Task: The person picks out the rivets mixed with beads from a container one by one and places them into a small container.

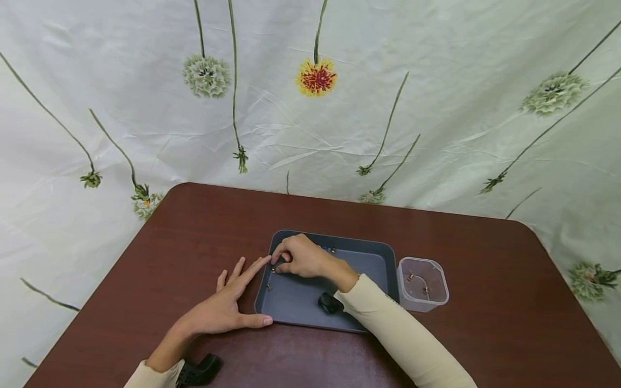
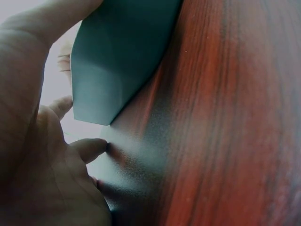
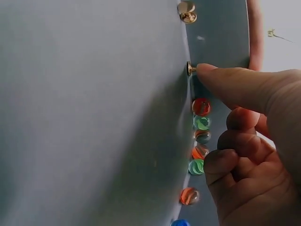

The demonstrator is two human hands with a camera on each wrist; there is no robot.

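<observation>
My right hand (image 1: pixel 301 256) reaches into the grey tray (image 1: pixel 301 310) at its left side. In the right wrist view, its thumb tip touches a small brass stud (image 3: pixel 190 68) standing against the tray wall, while the other fingers curl loosely below, apart from the stud. Two more brass studs (image 3: pixel 187 12) lie together further along that wall. Glass marbles, among them a red one (image 3: pixel 201 107) and a green one (image 3: pixel 201 123), line the same edge near the curled fingers. My left hand (image 1: pixel 220 310) steadies the tray from outside, fingers straight along its left edge and thumb at the near corner.
A clear plastic container (image 1: pixel 423 307) with a few brass pieces inside stands against the tray's right side. The brown table (image 1: pixel 509 302) extends around both. Behind it hangs a white cloth (image 1: pixel 436 108) with a flower print.
</observation>
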